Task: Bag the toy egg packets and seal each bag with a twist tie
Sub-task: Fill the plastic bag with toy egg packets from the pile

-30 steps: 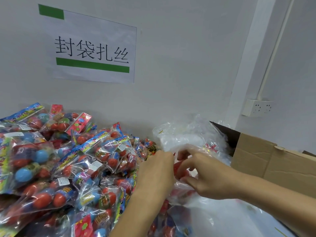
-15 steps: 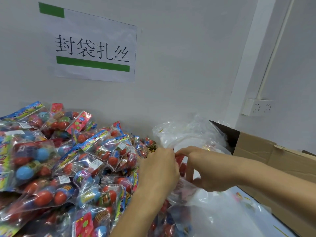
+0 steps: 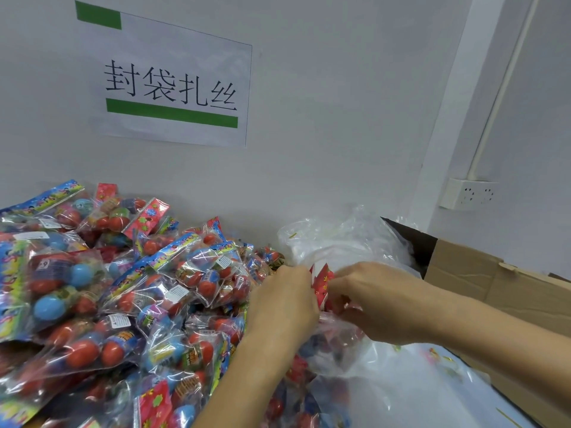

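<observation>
Now bagging: both hands at bag mouth.
Left hand [image 3: 285, 299] and right hand [image 3: 375, 299] pinch the packet [image 3: 323, 281] inside the clear bag [image 3: 346, 344]; slippery film, probably best gripped by the stiff header.

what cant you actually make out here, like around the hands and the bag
Head view only:
- Twist tie: none can be picked out; the left hand and right hand cover the clear bag's neck.
- Fingertips: hidden behind the red packet header and plastic, so the exact grip is unclear.
- Packet count in the bag: glare and crumpled film blur it.
- Cardboard box: contents hidden by its flap; cut off by the right edge.
</observation>
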`<state>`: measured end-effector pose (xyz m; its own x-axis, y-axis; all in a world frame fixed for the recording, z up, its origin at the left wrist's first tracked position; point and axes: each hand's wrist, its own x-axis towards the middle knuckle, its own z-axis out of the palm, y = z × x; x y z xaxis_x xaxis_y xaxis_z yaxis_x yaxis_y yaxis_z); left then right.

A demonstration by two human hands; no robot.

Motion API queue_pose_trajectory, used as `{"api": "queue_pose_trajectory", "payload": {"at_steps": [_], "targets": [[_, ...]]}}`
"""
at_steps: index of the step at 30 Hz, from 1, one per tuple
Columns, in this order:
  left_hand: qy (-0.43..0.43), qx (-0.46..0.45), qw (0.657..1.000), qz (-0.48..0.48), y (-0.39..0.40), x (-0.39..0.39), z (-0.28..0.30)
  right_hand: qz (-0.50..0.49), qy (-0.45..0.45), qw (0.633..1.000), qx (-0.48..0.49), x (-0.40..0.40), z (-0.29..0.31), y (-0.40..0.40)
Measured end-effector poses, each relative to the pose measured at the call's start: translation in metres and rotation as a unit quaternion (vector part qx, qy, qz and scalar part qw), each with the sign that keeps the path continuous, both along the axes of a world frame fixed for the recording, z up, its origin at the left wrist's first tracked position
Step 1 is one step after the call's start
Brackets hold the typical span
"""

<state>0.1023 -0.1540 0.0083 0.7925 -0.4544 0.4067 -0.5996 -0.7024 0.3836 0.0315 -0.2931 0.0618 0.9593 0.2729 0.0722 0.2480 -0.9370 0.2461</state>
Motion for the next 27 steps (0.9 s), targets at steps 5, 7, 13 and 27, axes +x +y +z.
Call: {"api": "queue_pose_trajectory", "payload": {"at_steps": [5, 7, 13, 27], "targets": [[0.004, 0.006, 1.0, -0.008, -0.003, -0.002, -0.001, -0.025, 0.039, 0.999, 0.0, 0.004, -0.003, 0.0], [-0.002, 0.009, 1.0, -0.002, -0.003, -0.001, -0.002, -0.006, 0.024, 0.999, 0.027, 0.006, -0.003, 0.001], [-0.005, -0.002, 1.0, -0.01, 0.0, 0.004, -0.002, -0.002, -0.001, 0.999, 0.054, 0.005, -0.002, -0.001], [0.085, -0.099, 0.988, -0.084, 0.019, 0.016, 0.011, -0.021, 0.029, 0.998, -0.057, -0.02, 0.031, -0.027]]}}
